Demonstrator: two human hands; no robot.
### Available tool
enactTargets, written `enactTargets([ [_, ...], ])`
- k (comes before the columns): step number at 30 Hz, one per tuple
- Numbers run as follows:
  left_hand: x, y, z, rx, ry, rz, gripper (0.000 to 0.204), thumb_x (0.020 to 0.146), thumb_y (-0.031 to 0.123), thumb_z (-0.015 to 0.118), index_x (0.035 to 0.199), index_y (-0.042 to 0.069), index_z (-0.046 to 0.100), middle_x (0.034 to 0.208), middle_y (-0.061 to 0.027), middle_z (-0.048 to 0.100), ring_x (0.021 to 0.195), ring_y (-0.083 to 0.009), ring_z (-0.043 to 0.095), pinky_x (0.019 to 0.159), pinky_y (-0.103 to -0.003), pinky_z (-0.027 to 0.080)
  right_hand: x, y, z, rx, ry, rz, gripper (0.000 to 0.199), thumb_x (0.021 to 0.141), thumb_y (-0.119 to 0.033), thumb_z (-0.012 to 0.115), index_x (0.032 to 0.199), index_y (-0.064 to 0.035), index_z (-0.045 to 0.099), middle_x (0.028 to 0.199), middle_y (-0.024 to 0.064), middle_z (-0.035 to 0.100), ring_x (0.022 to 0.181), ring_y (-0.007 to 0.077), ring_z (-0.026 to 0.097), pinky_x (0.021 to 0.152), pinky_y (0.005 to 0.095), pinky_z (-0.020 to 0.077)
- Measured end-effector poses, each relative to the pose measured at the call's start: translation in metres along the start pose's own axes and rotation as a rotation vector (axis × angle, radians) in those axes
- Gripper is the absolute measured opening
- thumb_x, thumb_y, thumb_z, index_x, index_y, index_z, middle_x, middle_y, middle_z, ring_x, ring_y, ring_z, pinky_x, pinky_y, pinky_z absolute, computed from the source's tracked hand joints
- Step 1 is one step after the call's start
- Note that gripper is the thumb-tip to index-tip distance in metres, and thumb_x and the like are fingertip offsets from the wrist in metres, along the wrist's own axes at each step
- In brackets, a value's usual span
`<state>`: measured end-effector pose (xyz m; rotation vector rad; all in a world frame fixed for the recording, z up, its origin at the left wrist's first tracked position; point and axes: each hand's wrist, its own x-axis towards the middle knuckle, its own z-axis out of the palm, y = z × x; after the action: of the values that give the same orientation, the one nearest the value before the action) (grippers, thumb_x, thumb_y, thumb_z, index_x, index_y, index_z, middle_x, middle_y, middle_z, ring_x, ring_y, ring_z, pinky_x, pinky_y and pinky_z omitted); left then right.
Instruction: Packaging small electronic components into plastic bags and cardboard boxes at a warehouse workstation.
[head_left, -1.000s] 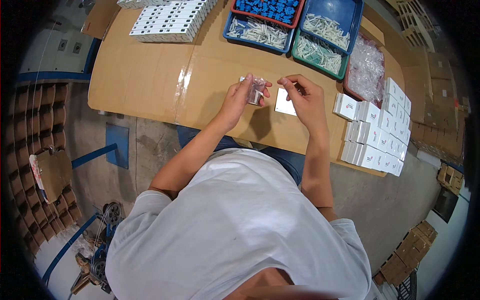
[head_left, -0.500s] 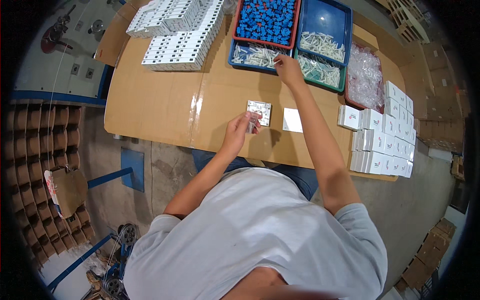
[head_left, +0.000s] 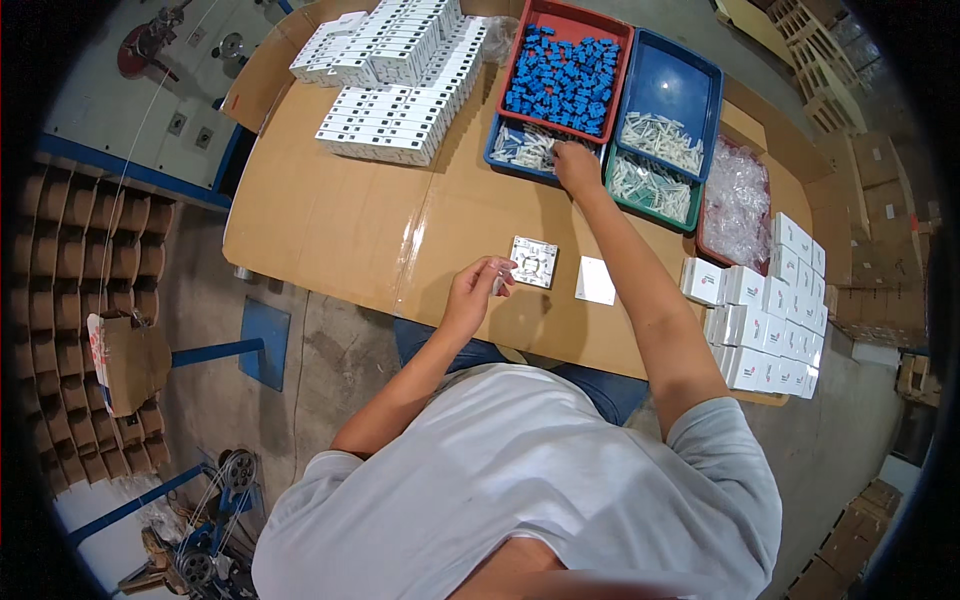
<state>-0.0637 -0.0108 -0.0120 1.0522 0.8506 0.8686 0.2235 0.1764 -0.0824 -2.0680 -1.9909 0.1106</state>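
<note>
My left hand (head_left: 480, 291) is raised over the near part of the cardboard-covered table, its fingers pinched on a small clear plastic piece (head_left: 497, 285). Just to its right lies a square white frame plate (head_left: 534, 262) with an open, detailed inner face. Further right is a plain white square plate (head_left: 596, 281). My right hand (head_left: 577, 167) reaches to the near edge of a blue tray (head_left: 497, 160) of slim white plastic pieces (head_left: 530, 147). Its fingers are bent closed among them, and their tips are hidden.
A red tray (head_left: 508, 88) of blue parts overlaps the blue tray. Beside it, another blue tray (head_left: 668, 80) sits on a green one (head_left: 650, 212), both holding white pieces. A red bin (head_left: 706, 235) holds clear plastic bags. White boxes (head_left: 765, 310) stand right; stacked white units (head_left: 390, 125) stand back left.
The view has shifted, so the table appears lower. My right fingers have gone down among the white pieces. My left hand has moved left, off the frame plate.
</note>
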Motion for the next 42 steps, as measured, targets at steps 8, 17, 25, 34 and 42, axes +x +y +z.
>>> enactTargets([
  [8,0.003,0.002,0.006,-0.013,-0.006,0.019,0.037,0.111,0.028,0.046,0.111,-0.002,0.069,0.1,-0.0083,0.071,0.085,-0.0136,0.064,0.074,-0.029,0.053,-0.001,0.009,-0.006,-0.02,0.118,0.044,0.012,0.089,-0.011,0.06,0.099,-0.0099,0.066,0.096,0.016,0.071,0.092,0.0392,0.07,0.075,0.0527,0.0564],
  [17,0.003,0.013,0.006,-0.099,0.044,-0.079,0.047,0.111,0.037,0.042,0.111,0.0,0.07,0.088,-0.005,0.066,0.077,-0.0115,0.06,0.071,-0.027,0.051,0.004,0.032,-0.003,0.406,0.246,0.165,0.018,0.087,-0.014,0.073,0.103,-0.0072,0.073,0.089,0.0133,0.075,0.08,0.0287,0.071,0.072,0.0406,0.0553],
  [25,0.017,0.016,0.01,-0.371,0.016,-0.286,0.056,0.111,0.046,0.037,0.116,0.001,0.07,0.087,-0.0007,0.063,0.074,-0.0102,0.057,0.072,-0.027,0.049,-0.039,0.026,-0.06,1.164,0.21,0.409,0.014,0.094,-0.016,0.075,0.103,-0.0045,0.075,0.076,-0.002,0.067,0.062,0.0053,0.054,0.054,0.0229,0.0418],
  [34,0.041,0.029,0.03,0.054,-0.336,-0.277,0.052,0.112,0.043,0.039,0.121,0.0,0.068,0.096,-0.0058,0.072,0.08,-0.0107,0.064,0.076,-0.026,0.053,-0.156,-0.05,-0.119,1.238,0.099,0.331,0.011,0.094,-0.009,0.074,0.102,-0.0005,0.074,0.083,-0.0004,0.07,0.064,0.0027,0.053,0.056,0.0199,0.0403],
  [42,0.04,0.041,0.042,-0.057,-0.352,-0.282,0.062,0.111,0.05,0.03,0.123,0.001,0.067,0.099,-0.0083,0.074,0.083,-0.0141,0.068,0.083,-0.03,0.055,-0.186,-0.065,-0.149,1.359,-0.005,0.262,0.012,0.095,-0.005,0.072,0.105,0.0002,0.073,0.09,-0.0022,0.069,0.073,0.0018,0.055,0.063,0.0182,0.0413],
])
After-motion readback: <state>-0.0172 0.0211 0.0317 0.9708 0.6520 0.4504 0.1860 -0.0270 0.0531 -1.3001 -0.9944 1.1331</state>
